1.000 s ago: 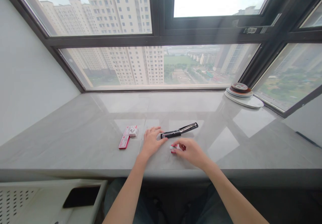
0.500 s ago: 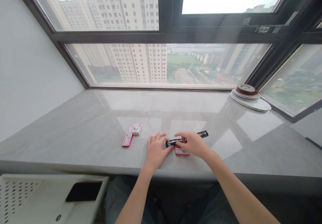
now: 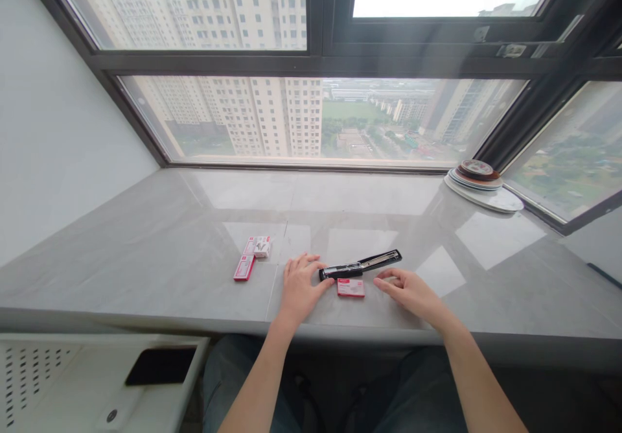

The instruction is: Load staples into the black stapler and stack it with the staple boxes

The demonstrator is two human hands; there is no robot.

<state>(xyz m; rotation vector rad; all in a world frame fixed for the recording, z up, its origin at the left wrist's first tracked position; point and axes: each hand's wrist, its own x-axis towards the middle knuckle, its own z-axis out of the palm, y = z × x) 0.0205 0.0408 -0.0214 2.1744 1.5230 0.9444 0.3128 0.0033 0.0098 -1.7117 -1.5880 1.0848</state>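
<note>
A black stapler (image 3: 360, 267) lies on the grey stone sill, unfolded wide, its two arms spread almost in a line and its metal inside showing. My left hand (image 3: 300, 286) rests at its left end, thumb in front and fingers behind, gripping it. Just in front of the stapler lies a small red-and-white box (image 3: 350, 288), likely of staples. To the right of that box hovers my right hand (image 3: 408, 292), fingers loosely bent and thumb a little apart, touching neither box nor stapler. Nothing shows between its fingers.
More small boxes (image 3: 244, 268) lie together to the left on the sill (image 3: 194, 251), one of them white (image 3: 262, 246). Stacked plates or discs (image 3: 479, 185) stand in the back right corner by the window. Below left, a dark phone-like slab (image 3: 161, 366) rests on a white surface (image 3: 72, 394).
My right hand has left the stapler and moved right and slightly down, uncovering its middle and the box. My left hand stays at the stapler's left end.
</note>
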